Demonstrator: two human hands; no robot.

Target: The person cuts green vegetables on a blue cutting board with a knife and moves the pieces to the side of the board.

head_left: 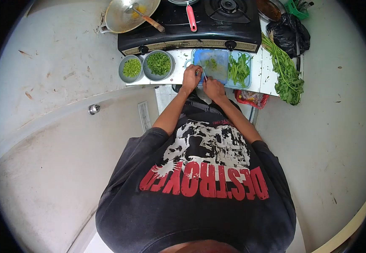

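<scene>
My right hand (213, 89) is closed round the handle of a knife (204, 74), its blade pointing up over the left part of a blue cutting board (221, 56). My left hand (192, 76) is beside the blade at the board's left edge, fingers curled together; what they hold, if anything, is hidden. Chopped green bits (211, 64) lie on the board beyond the knife. To the right, cut leafy greens (239, 69) rest on a light blue tray (249, 60). Two grey bowls stand to the left, one with chopped pale green stems (131, 68), one with chopped leaves (158, 63).
Behind the counter strip sits a black gas stove (170, 36) with a wok (122, 19), a wooden-handled spatula (151, 22) and a red-handled pan (191, 19). A bunch of greens (286, 74) hangs over the right front edge, near a black plastic bag (289, 36). A red bag (252, 98) is below.
</scene>
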